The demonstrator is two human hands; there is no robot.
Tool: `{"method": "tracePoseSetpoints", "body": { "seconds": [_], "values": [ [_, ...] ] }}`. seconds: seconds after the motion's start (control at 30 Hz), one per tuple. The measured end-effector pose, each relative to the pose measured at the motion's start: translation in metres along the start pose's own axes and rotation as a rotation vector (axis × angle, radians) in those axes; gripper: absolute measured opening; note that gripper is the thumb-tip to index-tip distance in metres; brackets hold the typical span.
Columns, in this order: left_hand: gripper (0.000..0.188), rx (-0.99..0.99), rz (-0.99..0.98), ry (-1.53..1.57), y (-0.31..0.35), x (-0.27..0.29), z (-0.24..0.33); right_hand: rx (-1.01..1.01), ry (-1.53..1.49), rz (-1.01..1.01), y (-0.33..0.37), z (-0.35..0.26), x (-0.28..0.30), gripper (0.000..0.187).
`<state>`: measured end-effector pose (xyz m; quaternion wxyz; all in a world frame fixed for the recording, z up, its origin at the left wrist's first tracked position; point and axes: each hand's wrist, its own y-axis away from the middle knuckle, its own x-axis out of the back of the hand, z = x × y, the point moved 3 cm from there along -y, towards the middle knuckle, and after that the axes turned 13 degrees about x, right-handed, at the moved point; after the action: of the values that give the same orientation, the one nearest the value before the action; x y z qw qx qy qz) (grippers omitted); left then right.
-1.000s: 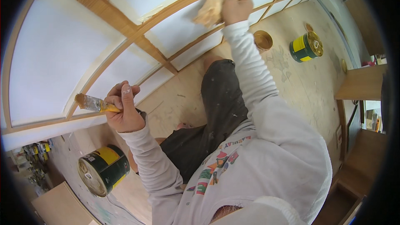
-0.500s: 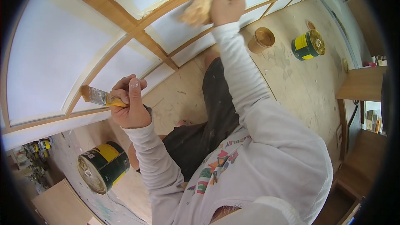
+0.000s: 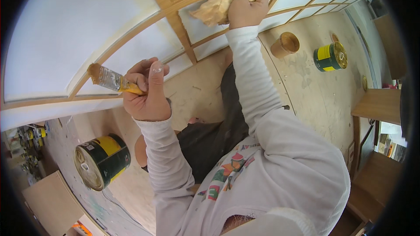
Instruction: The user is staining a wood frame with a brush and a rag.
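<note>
While a person in a white long-sleeved top is sitting on the floor, both hands are working in the upper half of the frame. At left of centre, the left hand is curling partly closed around the yellow handle of a flat paintbrush, its thumb sticking up; the brown-coated bristles are pointing to the upper left, beyond the fingers. At upper centre, the right hand is closing firmly on a crumpled tan cloth, which is bunching out to the left of the knuckles. The cloth is overlapping a rail of the brown wooden lattice, whose white panels are filling the upper left; whether it is pressing on the wood cannot be told. Well apart from the brush, a brown tub is standing right of the right wrist, with a green-and-yellow can beyond it. A similar can is occupying the lower left.
</note>
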<state>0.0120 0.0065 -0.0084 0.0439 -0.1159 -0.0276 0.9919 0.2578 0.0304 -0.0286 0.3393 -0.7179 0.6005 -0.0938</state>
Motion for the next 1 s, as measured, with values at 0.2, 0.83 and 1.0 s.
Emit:
{"method": "tracePoseSetpoints", "body": {
  "seconds": [0.2, 0.83, 1.0],
  "values": [
    [0.033, -0.010, -0.027, 0.039, 0.005, 0.010, 0.006, 0.035, 0.077, -0.070, 0.039, -0.016, -0.023, 0.012],
    [0.038, 0.122, -0.004, -0.096, 0.007, 0.026, -0.002, -0.778, -0.709, -0.789, 0.110, -0.065, 0.005, 0.030],
    [0.034, -0.242, 0.026, -0.466, 0.000, 0.037, 0.010, -1.004, -0.797, -0.947, 0.113, -0.060, 0.027, 0.043]
  ]
}}
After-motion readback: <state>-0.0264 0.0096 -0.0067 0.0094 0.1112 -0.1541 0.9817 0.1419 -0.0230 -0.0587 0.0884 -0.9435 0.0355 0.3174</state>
